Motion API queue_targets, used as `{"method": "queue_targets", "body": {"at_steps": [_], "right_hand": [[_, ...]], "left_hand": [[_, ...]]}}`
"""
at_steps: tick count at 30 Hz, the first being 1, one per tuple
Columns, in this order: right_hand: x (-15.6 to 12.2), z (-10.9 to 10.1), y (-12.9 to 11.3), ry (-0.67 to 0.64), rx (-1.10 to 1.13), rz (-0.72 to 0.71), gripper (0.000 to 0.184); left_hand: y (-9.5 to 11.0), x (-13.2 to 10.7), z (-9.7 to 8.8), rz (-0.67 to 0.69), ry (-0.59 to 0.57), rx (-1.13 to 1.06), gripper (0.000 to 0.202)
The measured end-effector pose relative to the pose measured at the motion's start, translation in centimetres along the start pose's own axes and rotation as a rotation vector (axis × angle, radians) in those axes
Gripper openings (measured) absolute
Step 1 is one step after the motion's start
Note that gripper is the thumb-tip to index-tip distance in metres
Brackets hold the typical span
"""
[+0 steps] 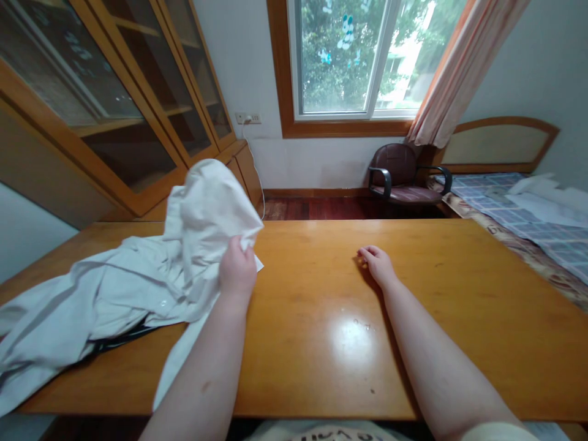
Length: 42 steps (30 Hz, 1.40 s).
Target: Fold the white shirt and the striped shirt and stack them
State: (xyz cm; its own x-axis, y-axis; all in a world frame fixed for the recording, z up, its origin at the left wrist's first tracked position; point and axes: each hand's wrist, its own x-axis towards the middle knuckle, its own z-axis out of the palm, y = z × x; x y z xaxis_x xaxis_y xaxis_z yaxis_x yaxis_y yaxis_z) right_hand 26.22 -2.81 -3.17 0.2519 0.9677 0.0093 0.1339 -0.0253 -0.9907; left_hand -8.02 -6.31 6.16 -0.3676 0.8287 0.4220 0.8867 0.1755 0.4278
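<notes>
A white button-up garment (133, 275), seemingly a shirt or coat, lies crumpled over the left side of the wooden table (312, 367). My left hand (237, 269) is closed on its cloth, and one bunched part stands up above the tabletop beside the hand. Part of the cloth hangs down behind my left forearm. Under the garment's near edge shows a dark strip (124, 338), whose kind I cannot make out. Over the table's right half, my right hand (377, 264) is loosely curled, fingers slightly apart, with nothing visible in it.
A glass-fronted wooden cabinet (184, 131) stands at the back left. Past the table's far edge are a brown armchair (397, 168), a window (344, 61) and a pink curtain (473, 67). A bed with a checked cover (514, 208) stands at the right.
</notes>
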Motion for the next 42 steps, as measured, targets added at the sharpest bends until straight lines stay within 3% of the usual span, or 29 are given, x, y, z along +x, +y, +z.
{"method": "queue_targets", "body": {"at_steps": [4, 6, 10, 13, 15, 17, 19, 21, 23, 28, 34, 38, 42], "right_hand": [[0.0, 0.0, 0.0, 0.001, -0.007, -0.004, 0.035], [0.1, 0.1, 0.0, -0.003, -0.017, -0.003, 0.035], [0.1, 0.2, 0.2, -0.015, -0.044, 0.0, 0.034], [0.2, 0.2, 0.4, -0.021, -0.063, -0.012, 0.032], [0.2, 0.2, 0.5, -0.025, -0.076, -0.017, 0.031], [0.2, 0.2, 0.6, -0.026, -0.089, -0.016, 0.031], [0.1, 0.2, 0.6, -0.023, -0.103, -0.013, 0.031], [0.0, 0.2, 0.5, -0.021, -0.135, -0.02, 0.032], [-0.1, 0.3, 0.4, -0.025, -0.183, -0.035, 0.032], [-0.3, 0.4, 0.3, -0.026, -0.231, -0.061, 0.031], [0.0, 0.5, 0.5, 0.049, -0.229, -0.071, 0.03], [-0.1, 0.7, 0.2, 0.057, -0.157, -0.003, 0.034], [-0.2, 0.7, -0.6, -0.037, 0.188, 0.126, 0.038]], "left_hand": [[4.1, -4.1, 4.8, 0.206, -0.45, -0.11, 0.025], [5.2, -5.9, 6.2, 0.314, -0.601, -0.067, 0.023], [6.3, -8.1, 5.9, 0.545, -0.691, -0.075, 0.026], [6.5, -8.3, 4.1, 0.695, -0.63, -0.191, 0.036], [6.2, -7.9, 3.2, 0.638, -0.451, -0.136, 0.041], [5.7, -7.4, 3.1, 0.444, -0.226, 0.035, 0.051], [5.0, -6.8, 3.6, 0.268, -0.13, 0.196, 0.068], [4.3, -6.3, 4.6, 0.199, -0.227, 0.278, 0.081], [3.8, -6.0, 5.5, 0.208, -0.38, 0.308, 0.078], [4.2, -5.8, 6.1, 0.317, -0.635, 0.303, 0.033], [5.0, -6.4, 5.2, 0.386, -0.79, -0.052, 0.023], [5.4, -6.9, 4.7, 0.273, -0.911, -0.375, 0.024], [5.5, -7.0, 4.5, 0.081, -1.006, -0.564, 0.024]]}}
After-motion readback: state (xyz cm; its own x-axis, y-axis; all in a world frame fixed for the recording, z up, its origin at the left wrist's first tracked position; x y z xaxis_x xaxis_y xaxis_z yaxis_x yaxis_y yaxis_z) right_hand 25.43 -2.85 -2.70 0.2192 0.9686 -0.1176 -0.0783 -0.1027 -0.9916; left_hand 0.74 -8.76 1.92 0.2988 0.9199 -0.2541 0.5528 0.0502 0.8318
